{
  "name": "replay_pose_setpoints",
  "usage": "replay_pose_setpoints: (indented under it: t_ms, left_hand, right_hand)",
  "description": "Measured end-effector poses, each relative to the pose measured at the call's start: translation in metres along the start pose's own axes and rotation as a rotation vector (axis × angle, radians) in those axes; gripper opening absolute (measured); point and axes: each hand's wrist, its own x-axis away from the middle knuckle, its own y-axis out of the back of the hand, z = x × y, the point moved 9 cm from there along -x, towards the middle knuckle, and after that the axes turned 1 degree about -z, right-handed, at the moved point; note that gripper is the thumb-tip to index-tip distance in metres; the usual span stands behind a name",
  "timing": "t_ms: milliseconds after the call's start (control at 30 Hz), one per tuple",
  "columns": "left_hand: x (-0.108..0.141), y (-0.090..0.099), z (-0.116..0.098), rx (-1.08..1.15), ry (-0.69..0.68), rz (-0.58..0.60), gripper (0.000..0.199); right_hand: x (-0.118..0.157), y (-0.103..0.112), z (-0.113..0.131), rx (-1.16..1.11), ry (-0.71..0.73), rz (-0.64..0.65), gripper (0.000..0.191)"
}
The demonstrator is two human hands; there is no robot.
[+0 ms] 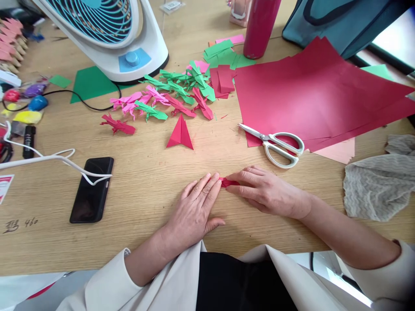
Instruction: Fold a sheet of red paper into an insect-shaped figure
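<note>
A small folded piece of red paper [228, 182] lies on the table in front of me, mostly covered by my fingers. My left hand [196, 211] is laid flat, its fingers stretched out and fingertips pressing the paper's left end; the thumb stands apart. At the right end, the bent fingers of my right hand [264, 190] close on the paper. Above the left hand stands a folded red paper triangle [180, 134]. White-handled scissors [275, 142] rest just beyond my right hand, their blades pointing left, partly on large red sheets [292, 99].
Several folded green, pink and red paper figures [181, 86] lie beyond the triangle. A fan [139, 47] stands behind them. At left are a phone [92, 190] and white cable [58, 157]. A red bottle [261, 28], blue bag [343, 26] and crumpled cloth [379, 185] are right.
</note>
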Motion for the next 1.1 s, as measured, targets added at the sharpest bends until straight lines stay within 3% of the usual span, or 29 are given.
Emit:
replay_pose_setpoints:
  t_ms: [200, 400, 600, 1100]
  left_hand:
    - [0.004, -0.002, 0.003, 0.074, -0.035, -0.018, 0.087]
    - [0.003, 0.001, 0.002, 0.053, -0.082, 0.010, 0.071]
    - [0.002, 0.007, -0.001, -0.002, -0.111, 0.003, 0.075]
    - [-0.001, 0.004, -0.002, -0.005, -0.061, 0.028, 0.064]
  right_hand:
    - [0.000, 0.001, 0.002, 0.000, -0.005, 0.010, 0.040]
    - [0.000, 0.002, 0.002, -0.015, -0.021, -0.007, 0.040]
    - [0.000, -0.001, 0.002, 0.012, -0.016, 0.021, 0.041]
    - [0.003, 0.007, 0.001, -0.027, 0.030, -0.044, 0.036]
